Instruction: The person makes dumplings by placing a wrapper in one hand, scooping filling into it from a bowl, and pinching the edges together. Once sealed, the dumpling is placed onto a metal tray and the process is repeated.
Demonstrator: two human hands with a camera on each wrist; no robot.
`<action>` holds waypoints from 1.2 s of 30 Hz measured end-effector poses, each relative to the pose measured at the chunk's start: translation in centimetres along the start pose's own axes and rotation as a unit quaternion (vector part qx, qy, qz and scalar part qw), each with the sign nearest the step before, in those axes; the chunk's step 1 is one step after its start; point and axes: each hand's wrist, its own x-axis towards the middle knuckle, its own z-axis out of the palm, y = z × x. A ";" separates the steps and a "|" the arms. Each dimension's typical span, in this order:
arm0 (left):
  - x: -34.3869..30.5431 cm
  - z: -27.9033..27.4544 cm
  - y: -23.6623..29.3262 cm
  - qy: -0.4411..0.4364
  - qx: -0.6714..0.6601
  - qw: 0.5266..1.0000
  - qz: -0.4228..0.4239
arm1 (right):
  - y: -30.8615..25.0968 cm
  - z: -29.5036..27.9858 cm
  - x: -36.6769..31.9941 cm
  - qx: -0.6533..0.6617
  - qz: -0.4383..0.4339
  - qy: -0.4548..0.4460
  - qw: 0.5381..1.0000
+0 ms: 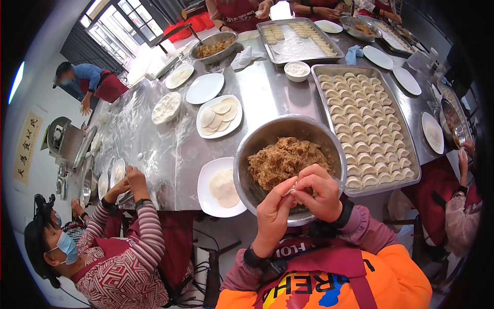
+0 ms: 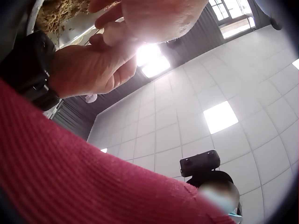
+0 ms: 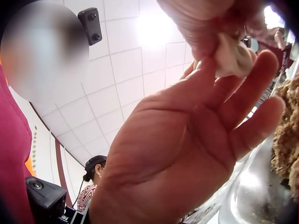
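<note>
Over the near side of the steel bowl (image 1: 339,154), both hands come together at a small pale dumpling (image 1: 291,191). My left hand (image 1: 272,215) pinches one side of it between thumb and fingers. The other side is pinched by my right hand (image 1: 323,191), whose palm faces its camera in the right wrist view. There the dumpling (image 3: 233,57) shows as a folded white wrapper, partly covered by fingers. Brown minced filling (image 1: 285,160) is heaped in the bowl below and beyond the hands.
Right of the bowl lies a tray (image 1: 409,183) with rows of finished dumplings. To the left stand a plate of round wrappers (image 1: 220,117) and a plate of flour (image 1: 224,188). A small bowl of white powder (image 1: 297,71) sits farther back. Other people work around the steel table (image 1: 175,180).
</note>
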 end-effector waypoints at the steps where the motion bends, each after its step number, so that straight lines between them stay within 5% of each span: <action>1: 0.0 0.0 0.0 -0.005 -0.012 1.000 -0.004 | -0.2 0.0 0.0 0.013 0.021 0.008 1.000; 3: -0.1 0.0 0.0 -0.012 -0.039 0.999 -0.017 | -0.6 0.0 0.0 0.037 0.066 0.021 0.997; 9: -0.1 0.6 0.2 0.051 -0.118 0.991 -0.034 | 0.3 0.3 0.0 -0.030 -0.061 0.021 0.997; 15: -0.5 -0.5 -0.7 0.024 -0.004 0.998 -0.058 | 0.2 1.0 0.0 -0.037 -0.032 0.008 0.999; 23: -0.4 -0.2 -1.0 -0.008 -0.076 0.996 -0.045 | 0.0 0.7 0.4 0.022 0.077 -0.005 0.997; 32: -1.0 -0.9 -1.2 -0.036 -0.002 0.999 -0.031 | 0.4 1.5 0.5 -0.007 -0.001 0.003 1.000; 36: -0.5 -1.6 -0.7 -0.051 -0.010 0.997 -0.052 | -0.3 1.1 0.7 0.001 0.038 -0.051 0.998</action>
